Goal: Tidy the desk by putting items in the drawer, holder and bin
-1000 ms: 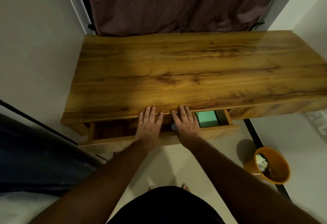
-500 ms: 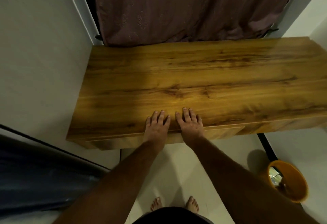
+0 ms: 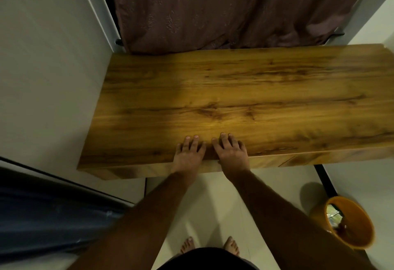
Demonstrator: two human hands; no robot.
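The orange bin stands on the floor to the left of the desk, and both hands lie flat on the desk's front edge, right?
Not quite. The head view shows the orange bin on the floor to the right of the desk. Left hand and right hand do lie flat on its front edge.

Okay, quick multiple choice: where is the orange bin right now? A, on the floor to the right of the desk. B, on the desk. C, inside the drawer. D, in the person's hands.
A: the bin stands on the floor at lower right, below the desk; both hands lie flat on the desk's front edge.
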